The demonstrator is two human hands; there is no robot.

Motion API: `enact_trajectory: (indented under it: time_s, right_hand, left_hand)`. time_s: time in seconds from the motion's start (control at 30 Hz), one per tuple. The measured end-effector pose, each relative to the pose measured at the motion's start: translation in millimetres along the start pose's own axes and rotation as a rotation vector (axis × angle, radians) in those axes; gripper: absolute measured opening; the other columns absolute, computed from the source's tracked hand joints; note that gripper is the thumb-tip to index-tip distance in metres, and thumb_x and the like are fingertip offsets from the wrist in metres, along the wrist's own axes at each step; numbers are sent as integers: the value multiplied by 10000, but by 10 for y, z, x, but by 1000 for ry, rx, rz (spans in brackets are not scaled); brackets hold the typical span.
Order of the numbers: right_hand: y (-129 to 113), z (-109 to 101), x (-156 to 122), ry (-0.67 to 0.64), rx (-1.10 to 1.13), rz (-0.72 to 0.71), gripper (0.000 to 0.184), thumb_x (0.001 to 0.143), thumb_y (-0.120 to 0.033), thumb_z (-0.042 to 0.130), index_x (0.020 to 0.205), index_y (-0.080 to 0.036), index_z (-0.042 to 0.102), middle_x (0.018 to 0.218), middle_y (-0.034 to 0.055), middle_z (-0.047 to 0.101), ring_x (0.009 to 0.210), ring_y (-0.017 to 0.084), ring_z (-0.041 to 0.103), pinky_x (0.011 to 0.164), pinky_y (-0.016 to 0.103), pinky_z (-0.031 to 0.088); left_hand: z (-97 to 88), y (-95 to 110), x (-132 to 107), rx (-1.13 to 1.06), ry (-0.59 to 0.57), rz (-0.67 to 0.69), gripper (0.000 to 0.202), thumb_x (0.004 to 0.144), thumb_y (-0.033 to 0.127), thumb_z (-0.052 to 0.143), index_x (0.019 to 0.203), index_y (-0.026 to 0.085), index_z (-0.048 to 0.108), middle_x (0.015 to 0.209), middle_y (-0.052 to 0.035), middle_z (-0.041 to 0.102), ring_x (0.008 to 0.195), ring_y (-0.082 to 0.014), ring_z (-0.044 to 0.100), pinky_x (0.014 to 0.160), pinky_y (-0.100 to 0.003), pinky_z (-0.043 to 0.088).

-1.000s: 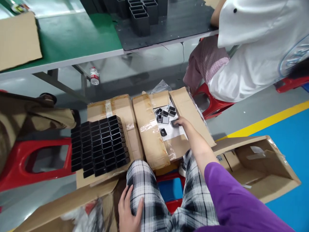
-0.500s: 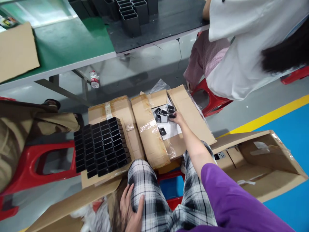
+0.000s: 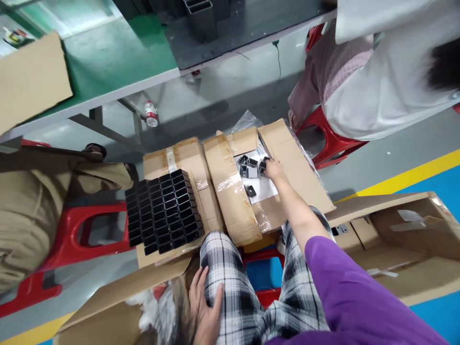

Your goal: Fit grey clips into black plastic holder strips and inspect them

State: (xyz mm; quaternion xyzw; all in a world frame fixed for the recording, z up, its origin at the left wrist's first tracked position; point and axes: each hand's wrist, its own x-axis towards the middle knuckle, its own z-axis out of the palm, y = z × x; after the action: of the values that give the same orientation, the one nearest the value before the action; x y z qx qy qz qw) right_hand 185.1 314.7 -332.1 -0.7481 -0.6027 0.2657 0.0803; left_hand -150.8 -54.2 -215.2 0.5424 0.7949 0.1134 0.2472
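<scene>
My right hand (image 3: 273,169) reaches into the opening of a cardboard box, its fingers closed at a small black rectangular cap-like piece (image 3: 262,167). Its fingertips partly hide this piece and another dark one beside it. Several similar hollow black pieces (image 3: 252,163) lie just left of the hand on a white sheet (image 3: 265,190). One of them, a separate black piece (image 3: 250,191), is nearer to me. My left hand (image 3: 206,304) rests with spread fingers on my plaid-clad left thigh, holding nothing.
Rows of black rectangular tubes (image 3: 165,211) stand on cardboard at left. Open cartons flank me: a left carton (image 3: 104,306) with plastic bags, and a right carton (image 3: 402,249). Ahead is a workbench (image 3: 118,62). A person in white (image 3: 391,91) sits at right; another person's leg (image 3: 97,177) is at left.
The view has shifted, so the boxes appear slightly further right and higher. My right hand stays at the black pieces, its fingers slightly further over them. My left hand stays on my thigh.
</scene>
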Motion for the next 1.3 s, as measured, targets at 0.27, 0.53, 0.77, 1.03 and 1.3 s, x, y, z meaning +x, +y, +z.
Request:
enact_trajectory:
  time_s: [0.27,0.53,0.77,1.03,1.3]
  right_hand:
    - [-465,-797,-865,30,255,-319,484,809,-196,619,1289,-149,650,1208,119,712,1058,253,661,944,385,529]
    - [-766,-678,-3230,-98,402,-868,420,803,-211,717,1218,-228,654,1191,104,708,1041,281,609,934,468,527]
    - [-902,-596,-3925,-129,229,-908,391,823,-216,739,1201,-195,639,1165,119,697,1010,303,575,885,473,511]
    - [-1169,-693,-4219,-18,-119,-922,557,854,-181,691,1361,-43,504,1309,230,590,1207,350,500,1004,494,453]
    - [-1157,-754,-4179,-10,71,-853,434,796,-76,626,1220,-132,552,1211,155,608,1059,290,489,933,448,469]
  left_hand:
    - [-119,540,83,-305,36,-113,528,846,475,570,1302,209,590,1533,-127,476,1490,-333,389,1285,-531,247]
    - [-362,1316,29,-1025,-413,-341,791,1015,630,56,1401,144,546,1212,-141,745,1144,-283,715,925,-491,595]
    - [-311,1067,-396,-1209,-442,-409,745,1035,624,206,1057,81,716,1095,-142,780,1159,-276,713,972,-461,578]
    - [-427,1037,-436,-1418,-189,-328,567,800,685,702,942,136,725,1038,-138,791,1190,-296,691,1099,-402,497]
    - [-535,1162,-487,-1543,-110,-349,432,936,579,599,1034,174,714,1056,-72,783,1193,-217,678,1083,-306,479]
